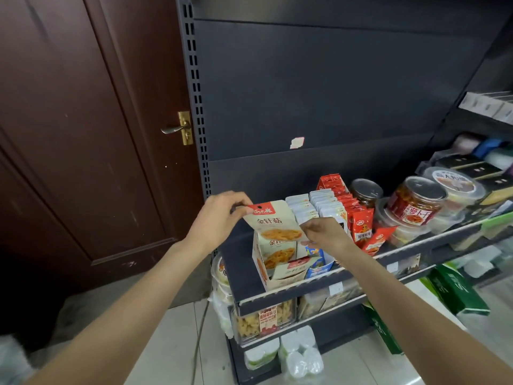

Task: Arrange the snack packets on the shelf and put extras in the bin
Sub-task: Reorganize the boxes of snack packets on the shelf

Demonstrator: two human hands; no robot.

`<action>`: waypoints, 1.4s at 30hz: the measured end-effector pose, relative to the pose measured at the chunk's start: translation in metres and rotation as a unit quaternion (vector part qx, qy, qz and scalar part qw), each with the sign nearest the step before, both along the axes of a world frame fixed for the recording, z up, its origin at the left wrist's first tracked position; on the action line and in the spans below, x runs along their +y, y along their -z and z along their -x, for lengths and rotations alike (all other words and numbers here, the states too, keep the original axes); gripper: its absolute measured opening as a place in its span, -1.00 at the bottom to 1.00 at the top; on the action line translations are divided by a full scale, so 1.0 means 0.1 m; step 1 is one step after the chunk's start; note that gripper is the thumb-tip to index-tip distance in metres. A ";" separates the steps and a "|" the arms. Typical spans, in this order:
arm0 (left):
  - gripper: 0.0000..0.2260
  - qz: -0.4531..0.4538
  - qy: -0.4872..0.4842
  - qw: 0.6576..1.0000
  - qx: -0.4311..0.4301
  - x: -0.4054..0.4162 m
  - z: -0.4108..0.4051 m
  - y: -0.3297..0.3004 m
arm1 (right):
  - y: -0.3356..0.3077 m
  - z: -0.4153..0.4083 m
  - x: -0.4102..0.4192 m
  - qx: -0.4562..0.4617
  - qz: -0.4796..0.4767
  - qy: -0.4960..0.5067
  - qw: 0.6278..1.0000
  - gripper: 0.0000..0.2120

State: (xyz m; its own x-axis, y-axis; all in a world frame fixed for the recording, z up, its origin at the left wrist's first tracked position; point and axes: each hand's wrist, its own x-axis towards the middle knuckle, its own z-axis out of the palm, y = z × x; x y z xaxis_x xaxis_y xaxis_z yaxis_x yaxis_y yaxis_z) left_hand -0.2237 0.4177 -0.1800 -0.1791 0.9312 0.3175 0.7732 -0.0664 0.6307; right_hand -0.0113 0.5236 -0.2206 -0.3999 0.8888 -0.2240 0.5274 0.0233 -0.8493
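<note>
A beige snack packet (273, 220) with a red top label is held above an open cardboard display box (277, 262) on the dark shelf (244, 273). My left hand (222, 218) pinches the packet's top left corner. My right hand (324, 232) pinches its right edge. The box holds more of the same packets. Behind it stand rows of white packets (313, 204) and red packets (358, 215).
Jars with red labels (416, 204) and plastic tubs sit to the right on the shelf. Lower shelves hold snack containers (263, 318) and white cups (299, 354). A brown door (83, 134) stands to the left. Green boxes (455, 290) lie on the right.
</note>
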 end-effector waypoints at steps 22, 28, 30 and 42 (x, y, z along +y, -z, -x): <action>-0.61 0.119 -0.093 0.944 0.294 0.60 -0.58 0.71 | 0.39 0.08 0.68 -0.037 -0.160 -0.138 0.977 -0.74; -0.72 0.096 -0.091 0.985 0.115 0.40 -0.74 0.68 | 0.53 0.08 0.71 -0.031 -0.197 -0.140 0.970 -0.87; -0.76 0.120 -0.062 0.990 0.027 0.33 -0.82 0.64 | 0.54 0.07 0.71 -0.027 -0.213 -0.140 0.967 -0.85; -0.92 0.196 -0.101 0.974 -0.054 0.33 -1.06 0.62 | 0.51 -0.02 0.73 -0.028 -0.157 -0.174 0.972 -0.72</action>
State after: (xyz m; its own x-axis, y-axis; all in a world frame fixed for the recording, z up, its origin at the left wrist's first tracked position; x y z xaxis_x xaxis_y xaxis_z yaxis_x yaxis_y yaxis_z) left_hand -0.1174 0.4510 -0.2420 -0.3847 0.9191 -0.0856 0.6735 0.3429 0.6549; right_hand -0.0092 0.5963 -0.2716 -0.6829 0.7305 0.0054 0.4872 0.4610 -0.7417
